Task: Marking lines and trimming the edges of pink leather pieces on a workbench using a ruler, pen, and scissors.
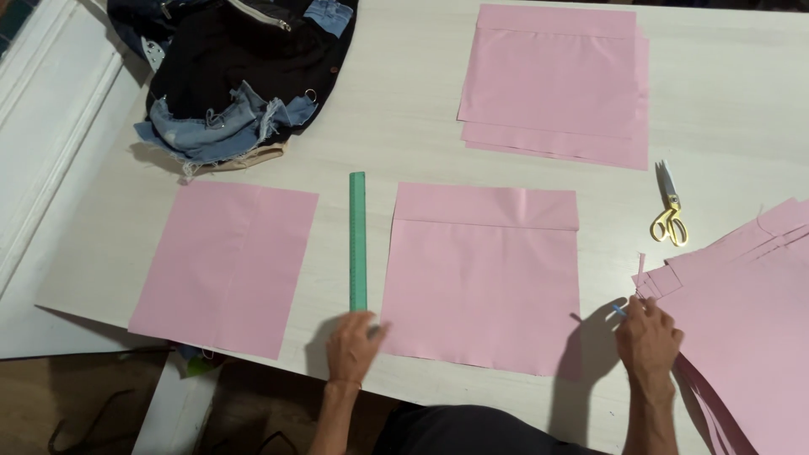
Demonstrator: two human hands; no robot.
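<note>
My left hand (352,345) rests on the near end of a green ruler (358,240) that lies lengthwise on the pale table (404,126). Its thumb touches the lower left corner of a pink fabric sheet (484,282) with a folded top edge. My right hand (647,337) is curled around a thin pen-like tool with a blue tip, at the edge of a fanned stack of pink sheets (746,320) on the right.
Another pink sheet (226,265) lies left of the ruler. A stack of pink sheets (556,84) sits at the far side. Yellow-handled scissors (668,211) lie on the right. A pile of denim and dark clothing (236,76) occupies the far left corner.
</note>
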